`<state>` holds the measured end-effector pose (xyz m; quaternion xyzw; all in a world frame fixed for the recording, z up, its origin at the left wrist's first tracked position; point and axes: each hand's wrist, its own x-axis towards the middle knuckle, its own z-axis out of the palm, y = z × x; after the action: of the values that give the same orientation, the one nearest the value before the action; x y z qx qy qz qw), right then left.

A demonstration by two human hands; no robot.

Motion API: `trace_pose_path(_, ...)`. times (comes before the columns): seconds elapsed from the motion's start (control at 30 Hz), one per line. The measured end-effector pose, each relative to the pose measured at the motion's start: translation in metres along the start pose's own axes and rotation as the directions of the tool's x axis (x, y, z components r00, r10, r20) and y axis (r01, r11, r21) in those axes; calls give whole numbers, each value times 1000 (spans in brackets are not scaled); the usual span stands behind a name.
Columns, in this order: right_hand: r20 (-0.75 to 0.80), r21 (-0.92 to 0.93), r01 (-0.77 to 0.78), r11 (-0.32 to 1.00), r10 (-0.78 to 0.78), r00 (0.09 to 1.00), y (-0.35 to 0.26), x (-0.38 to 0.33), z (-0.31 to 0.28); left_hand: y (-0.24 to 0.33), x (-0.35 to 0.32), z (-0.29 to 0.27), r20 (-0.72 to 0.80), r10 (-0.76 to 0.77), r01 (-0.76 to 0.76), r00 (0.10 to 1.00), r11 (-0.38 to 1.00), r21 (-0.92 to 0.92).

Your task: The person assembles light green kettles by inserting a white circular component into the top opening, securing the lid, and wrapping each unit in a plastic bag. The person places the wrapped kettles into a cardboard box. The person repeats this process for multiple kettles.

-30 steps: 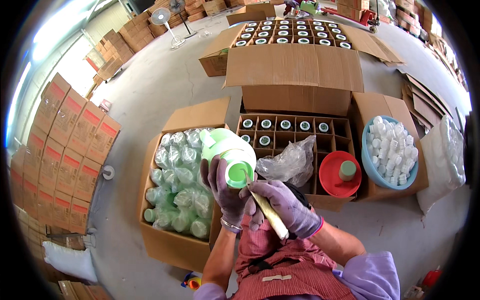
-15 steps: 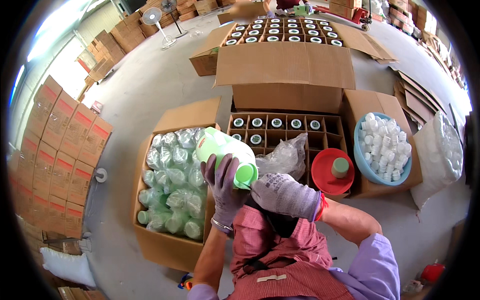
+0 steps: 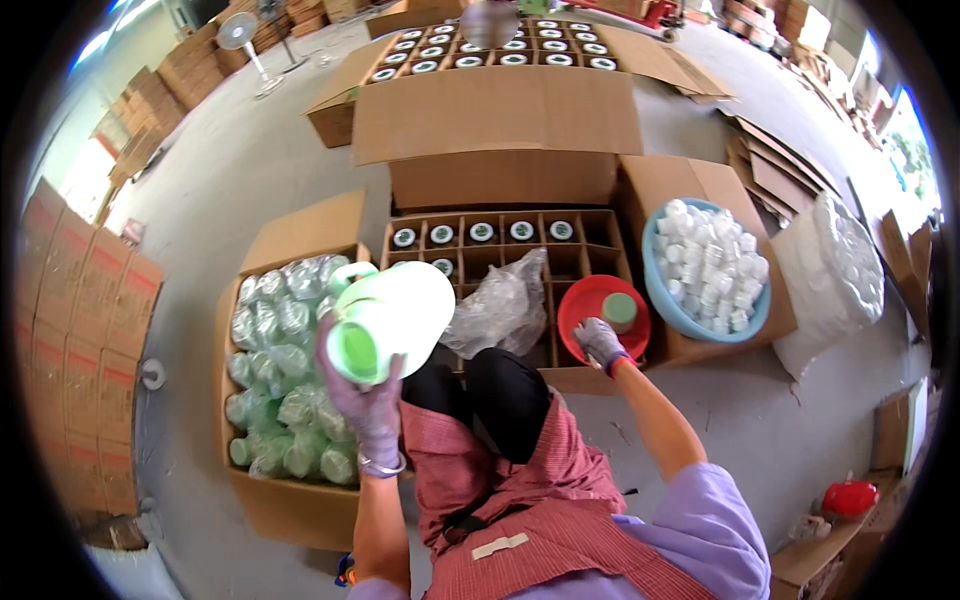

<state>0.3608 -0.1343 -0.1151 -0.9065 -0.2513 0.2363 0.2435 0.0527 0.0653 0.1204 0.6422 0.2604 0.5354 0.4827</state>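
Observation:
My left hand [image 3: 368,415], in a grey-purple glove, is closed around a pale green plastic jug [image 3: 405,305]. The jug is tilted, its bright green round end turned up toward me and its handle on the far side. Whether that end is capped I cannot make out. My gloved right hand [image 3: 600,343] dips into a shallow red basin [image 3: 578,298], fingers drawn together, just left of a light green cup [image 3: 619,313] inside it. Anything between those fingers is hidden.
At left, a carton [image 3: 290,508] holds several plastic-wrapped green bottles. A divided carton [image 3: 600,228] with white-lidded containers and a crumpled clear bag [image 3: 505,305] lies ahead. To the right, a blue basin [image 3: 655,270] of white caps rests on a carton, beside a white sack [image 3: 825,290].
My right hand has left the jug's green end and moved right into the red basin. My left hand has turned the jug and carried it slightly left. The whole view has shifted.

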Motion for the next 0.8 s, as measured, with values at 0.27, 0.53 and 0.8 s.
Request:
trace_pose_path(0.27, -326, 818, 448, 361, -351, 878, -189, -96, -50, -27, -87, -23, 137, -523, 470, 841, 583, -663)
trace_pose_path(0.53, -308, 60, 919, 390, -868, 388, -217, -174, -32, -25, -76, -71, 296, -577, 550, 761, 816, 179)
trace_pose_path(0.8, -150, 314, 826, 468, -835, 530, -143, -132, -30, -35, -63, -77, 359, -509, 563, 782, 825, -57)
